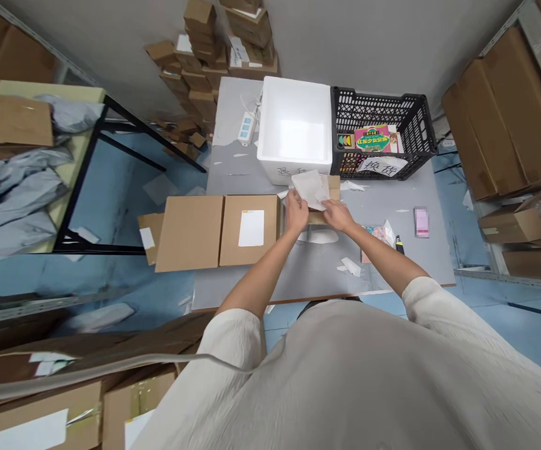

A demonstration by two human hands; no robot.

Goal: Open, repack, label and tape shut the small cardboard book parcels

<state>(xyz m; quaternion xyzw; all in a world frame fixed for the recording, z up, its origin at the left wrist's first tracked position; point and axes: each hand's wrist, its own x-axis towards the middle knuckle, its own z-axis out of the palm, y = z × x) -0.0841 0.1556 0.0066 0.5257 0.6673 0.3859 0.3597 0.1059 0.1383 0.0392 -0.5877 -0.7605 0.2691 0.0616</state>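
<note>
My left hand (297, 212) pinches the left side of a crumpled white paper sheet (308, 185). At the sheet's lower right edge, my right hand (338, 215) has its fingers closed on it. Brown cardboard (334, 186) shows behind and below the sheet, between my hands; whether it is a small box or a loose piece is unclear. To the left of my left hand stands a closed brown box (230, 240) bearing a white label (251, 228). A white foam box (294, 159) is just beyond the sheet.
A black plastic crate (418, 134) holds colourful printed packs (374, 139). On the grey table (232, 181) lie a power strip (247, 128), a pink-screened phone (421, 222), a cutter knife (399, 245) and paper scraps (351, 267). Another box (190, 232) stands at left; stacked cartons (204, 81) line the wall.
</note>
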